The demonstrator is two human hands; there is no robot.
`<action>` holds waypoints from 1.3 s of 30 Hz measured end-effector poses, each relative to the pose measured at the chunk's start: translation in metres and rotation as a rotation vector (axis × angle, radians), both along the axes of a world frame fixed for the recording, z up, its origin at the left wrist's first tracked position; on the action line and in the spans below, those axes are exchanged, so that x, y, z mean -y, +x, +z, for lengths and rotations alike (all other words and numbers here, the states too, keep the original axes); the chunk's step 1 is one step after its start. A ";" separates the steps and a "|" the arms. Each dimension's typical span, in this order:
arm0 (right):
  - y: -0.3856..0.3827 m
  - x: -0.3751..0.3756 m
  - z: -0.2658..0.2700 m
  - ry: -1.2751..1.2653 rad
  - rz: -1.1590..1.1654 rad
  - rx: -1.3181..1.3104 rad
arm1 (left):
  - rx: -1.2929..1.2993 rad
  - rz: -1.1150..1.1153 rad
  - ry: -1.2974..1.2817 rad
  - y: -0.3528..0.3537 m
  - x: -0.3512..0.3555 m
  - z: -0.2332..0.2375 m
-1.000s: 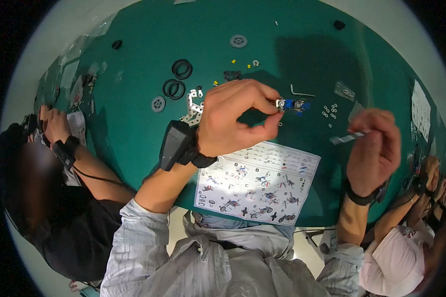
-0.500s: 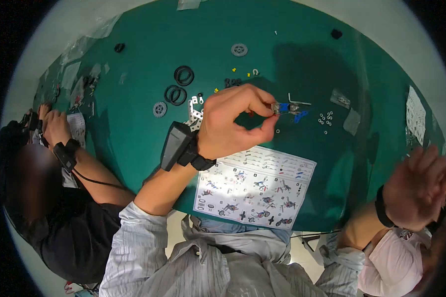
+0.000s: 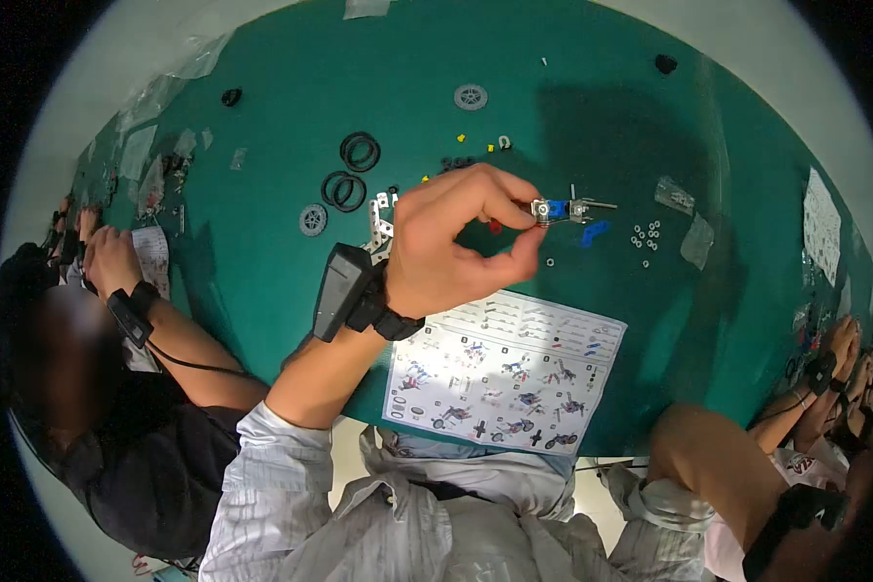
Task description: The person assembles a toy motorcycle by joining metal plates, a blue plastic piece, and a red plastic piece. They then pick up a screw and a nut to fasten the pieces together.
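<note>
My left hand (image 3: 461, 238) pinches a small assembly of silvery metal brackets with a blue middle piece (image 3: 555, 210) between thumb and fingertips, above the table. Just past its right end shows an L-shaped hex key (image 3: 599, 205), overlapping it in this view. A loose blue angled piece (image 3: 594, 233) lies close below, and a red piece (image 3: 496, 228) shows through the gap between thumb and finger. Perforated metal strips (image 3: 376, 228) are partly hidden behind the hand. My right forearm (image 3: 713, 461) is bent at the lower right; the hand itself is out of sight beyond the dark wrist strap.
A printed instruction sheet (image 3: 504, 378) lies at the near edge of the green table (image 3: 291, 58). Black tyres (image 3: 343, 191), grey wheels (image 3: 470, 97), several nuts (image 3: 645, 235) and plastic bags (image 3: 696, 241) lie around. A co-worker's arm (image 3: 189, 330) is at left; others work at right.
My right hand has swung down and out of view at the lower right, uncovering other people's hands there. The left hand keeps its pinch, with the assembly slightly turned.
</note>
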State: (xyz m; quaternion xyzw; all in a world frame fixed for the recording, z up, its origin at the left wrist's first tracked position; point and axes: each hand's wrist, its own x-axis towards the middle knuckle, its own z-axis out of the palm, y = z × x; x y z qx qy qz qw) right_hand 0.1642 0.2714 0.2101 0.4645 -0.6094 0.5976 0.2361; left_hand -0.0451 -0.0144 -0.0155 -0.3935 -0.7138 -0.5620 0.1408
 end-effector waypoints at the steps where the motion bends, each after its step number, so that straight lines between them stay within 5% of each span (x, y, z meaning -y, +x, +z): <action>1: 0.000 0.008 -0.017 -0.147 -0.044 -0.116 | 0.000 0.000 0.003 -0.001 -0.001 0.000; 4: -0.036 0.033 -0.017 0.049 -0.205 0.033 | 0.032 -0.021 -0.026 0.001 0.002 0.003; 8: -0.014 0.032 -0.022 -0.470 -0.085 -0.328 | -0.003 -0.016 0.006 -0.001 -0.002 0.002; 11: 0.019 -0.006 -0.013 -0.208 -0.166 -0.305 | 0.003 -0.014 0.004 0.000 -0.001 0.003; 14: 0.052 -0.072 0.030 0.234 0.072 -0.107 | -0.004 -0.018 0.008 0.002 -0.002 0.003; 16: 0.041 -0.055 0.026 0.124 0.120 -0.059 | -0.023 -0.030 0.017 0.000 -0.002 0.003; 17: 0.015 -0.013 -0.002 -0.112 0.051 -0.060 | -0.020 -0.030 0.014 0.000 -0.002 0.003; 19: -0.023 0.002 -0.019 -0.191 0.007 -0.063 | -0.015 -0.032 0.003 0.001 -0.001 0.006; 23: -0.091 0.000 -0.026 -0.030 -0.018 0.224 | 0.030 -0.032 0.017 0.002 0.000 0.007; 25: -0.124 0.022 -0.084 0.192 -0.584 0.254 | 0.066 -0.032 0.024 0.004 0.001 0.007; 27: -0.143 0.054 -0.126 0.374 -0.749 0.434 | 0.113 -0.054 0.054 0.007 0.001 0.005; 29: -0.147 0.067 -0.143 0.624 -0.644 0.471 | 0.170 -0.069 0.102 0.009 -0.002 0.004; 39: -0.137 0.070 -0.206 0.452 -0.495 0.540 | 0.348 -0.234 -0.034 0.007 -0.002 -0.003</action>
